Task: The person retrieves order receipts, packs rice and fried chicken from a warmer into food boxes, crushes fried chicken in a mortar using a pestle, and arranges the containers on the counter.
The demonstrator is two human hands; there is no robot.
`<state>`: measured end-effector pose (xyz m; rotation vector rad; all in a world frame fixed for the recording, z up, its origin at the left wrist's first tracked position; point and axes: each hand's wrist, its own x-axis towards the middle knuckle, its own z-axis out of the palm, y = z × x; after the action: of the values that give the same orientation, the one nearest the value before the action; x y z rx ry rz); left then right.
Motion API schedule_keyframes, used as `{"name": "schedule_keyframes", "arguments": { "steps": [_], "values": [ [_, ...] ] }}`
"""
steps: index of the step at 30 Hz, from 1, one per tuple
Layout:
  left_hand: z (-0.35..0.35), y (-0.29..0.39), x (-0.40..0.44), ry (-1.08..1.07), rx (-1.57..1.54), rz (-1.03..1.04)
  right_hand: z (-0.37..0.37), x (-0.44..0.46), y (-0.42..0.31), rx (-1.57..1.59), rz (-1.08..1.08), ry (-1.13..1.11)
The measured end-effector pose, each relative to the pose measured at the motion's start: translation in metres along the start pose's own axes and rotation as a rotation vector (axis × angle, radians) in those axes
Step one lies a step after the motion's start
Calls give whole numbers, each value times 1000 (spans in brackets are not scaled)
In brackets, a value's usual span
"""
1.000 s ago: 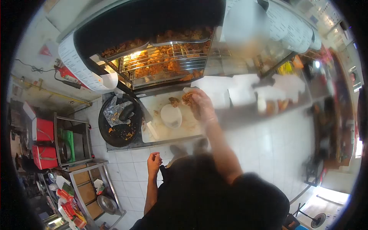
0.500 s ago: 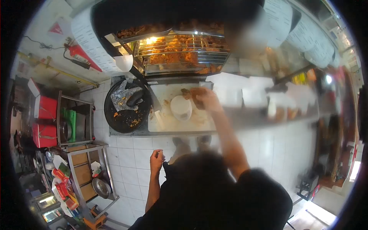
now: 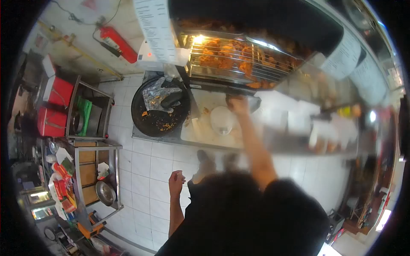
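Note:
My right hand [image 3: 238, 105] is over the back of the cutting board [image 3: 196, 133], closed at the edge of a dark, shallow container [image 3: 253, 102]. Motion blur smears its fingers, and what they grip cannot be made out. A round white bowl-like item [image 3: 222, 121] sits on the board just left of that hand. Low over the floor at my side hangs my left hand [image 3: 177, 178], its fingers curled loosely and nothing seen in them. Left of the board is a round black tray [image 3: 145, 121] with crumbs, a clear plastic bag [image 3: 153, 94] and a dark object.
Fried pieces fill a lit display case [image 3: 239, 55] behind the board. White paper boxes [image 3: 299, 115] line the counter to the right. A red fire extinguisher [image 3: 118, 44] is on the wall. Metal racks [image 3: 98, 147] and red boxes [image 3: 52, 121] stand at the left.
The view has shifted, moving the counter rightward in the picture. The brown fried piece earlier in my right hand no longer shows clearly; the hand is now at the dark container. My left hand stays low.

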<state>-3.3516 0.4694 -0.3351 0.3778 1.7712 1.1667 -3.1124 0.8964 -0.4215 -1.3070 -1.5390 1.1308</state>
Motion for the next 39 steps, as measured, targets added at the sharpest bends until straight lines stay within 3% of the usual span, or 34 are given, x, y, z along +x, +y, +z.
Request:
{"name": "schedule_keyframes", "arguments": {
  "steps": [2,3,5,6,9,11,13,16,19,21,22,24,25,27,28,31,32,33,35,39],
  "values": [
    [-9,-9,-2,31,12,-7,-16,-11,-67,955,470,-181],
    [-15,-16,-4,49,38,-14,-18,-25,-103,941,476,-188],
    [-29,-38,-1,53,42,-41,-17,-46,-139,1497,424,-250],
    [-30,-36,-1,60,33,-62,-12,-53,-131,1483,425,-243],
    [-35,-37,8,28,-34,-110,-9,-70,-108,907,202,-49],
    [-35,-35,14,23,60,-140,-15,-79,-111,1449,361,-231],
    [-28,-31,24,-7,73,-96,-9,-82,-141,1592,416,-162],
    [-29,-37,37,-38,37,41,30,-72,-164,1360,676,-170],
    [-23,-53,49,-29,-80,88,98,-54,-174,1105,670,-414],
    [-24,-57,48,-84,-26,198,161,-45,-188,782,504,-627],
    [-25,-69,50,-51,74,220,186,-48,-200,783,504,-643],
    [-29,-68,41,-14,44,95,232,-55,-225,108,122,-520],
    [-30,-64,35,6,26,33,253,-58,-222,106,125,-538],
    [-41,-91,28,40,-39,57,293,-65,-199,-405,-529,-520],
    [-46,-96,22,60,-57,38,302,-66,-187,-434,-757,-518],
    [-71,-116,-1,129,-255,-90,286,-77,-191,-449,-806,-615],
    [-77,-124,-5,182,-303,-76,281,-82,-181,-456,-642,-631],
    [-82,-133,-10,234,-351,-63,273,-81,-175,-467,-645,-659],
    [-91,-145,-12,309,-149,-191,258,-79,-172,-616,-400,-566],
    [-97,-131,-8,315,-203,-182,259,-74,-203,-681,-445,-581]
  ]
}}
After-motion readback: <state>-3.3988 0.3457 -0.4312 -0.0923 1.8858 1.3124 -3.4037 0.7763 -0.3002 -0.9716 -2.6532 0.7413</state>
